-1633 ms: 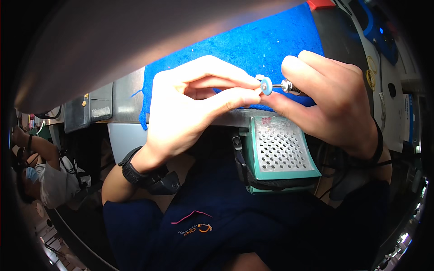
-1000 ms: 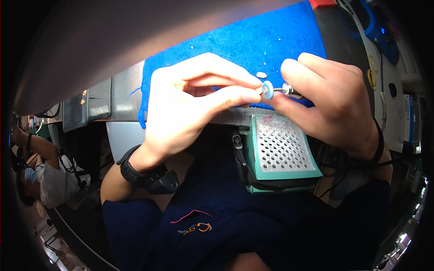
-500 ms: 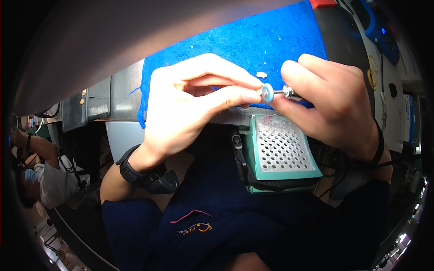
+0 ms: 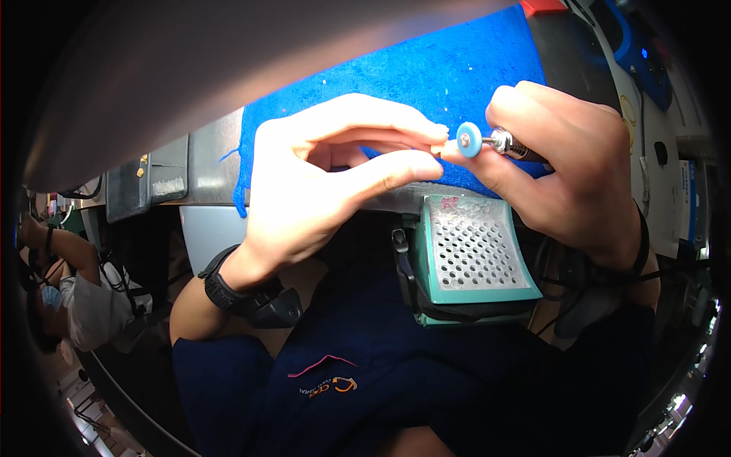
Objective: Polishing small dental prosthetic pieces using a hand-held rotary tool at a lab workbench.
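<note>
My right hand [image 4: 567, 152] is closed round a rotary handpiece [image 4: 519, 147] with a metal collar. On its thin shank sits a blue polishing wheel [image 4: 470, 140], pointing toward the left hand. My left hand [image 4: 320, 164] is curled, its thumb and fingers pinching a small pale piece [image 4: 437, 149], mostly hidden by the fingertips. The right thumb reaches to that piece, close under the wheel. A small gap parts the wheel from the left fingertips. Both hands are above a blue cloth [image 4: 396, 68].
Below the hands stands a green box with a perforated metal top [image 4: 480, 251]. A dark tray [image 4: 145, 179] with small bits lies at left. A blurred grey object [image 4: 190, 76] hangs across the upper left. Another person [image 4: 91, 297] sits far left; a blue device [image 4: 636, 53] stands far right.
The wheel has moved up and right, away from the left fingertips, and its face has turned more into view. The left thumb and fingers have parted somewhat; the right thumb has come to the small piece.
</note>
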A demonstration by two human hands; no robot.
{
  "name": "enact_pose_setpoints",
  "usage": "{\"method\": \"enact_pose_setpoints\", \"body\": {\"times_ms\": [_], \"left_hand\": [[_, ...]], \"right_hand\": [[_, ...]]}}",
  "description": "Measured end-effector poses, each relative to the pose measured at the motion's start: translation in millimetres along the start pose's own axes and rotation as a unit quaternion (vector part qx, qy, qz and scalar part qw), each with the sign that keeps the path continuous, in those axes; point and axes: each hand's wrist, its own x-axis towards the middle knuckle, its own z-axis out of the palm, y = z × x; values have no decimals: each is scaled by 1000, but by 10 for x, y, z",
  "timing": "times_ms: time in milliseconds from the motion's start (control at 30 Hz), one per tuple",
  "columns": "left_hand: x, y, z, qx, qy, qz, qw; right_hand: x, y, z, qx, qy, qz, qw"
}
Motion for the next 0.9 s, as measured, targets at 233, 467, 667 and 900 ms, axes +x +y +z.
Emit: {"method": "enact_pose_setpoints", "body": {"times_ms": [233, 467, 667, 900], "left_hand": [[-7, -12, 40, -50, 14, -5, 999], [1, 51, 44, -4, 23, -43, 999], [7, 19, 34, 10, 15, -15, 1000], [-7, 22, 62, 15, 26, -5, 1000]], "right_hand": [[-37, 6, 14, 5, 3, -6, 1000], [-41, 16, 21, -5, -5, -5, 1000], [-20, 18, 23, 8, 6, -10, 1000], [-33, 17, 12, -10, 8, -2, 1000]]}}
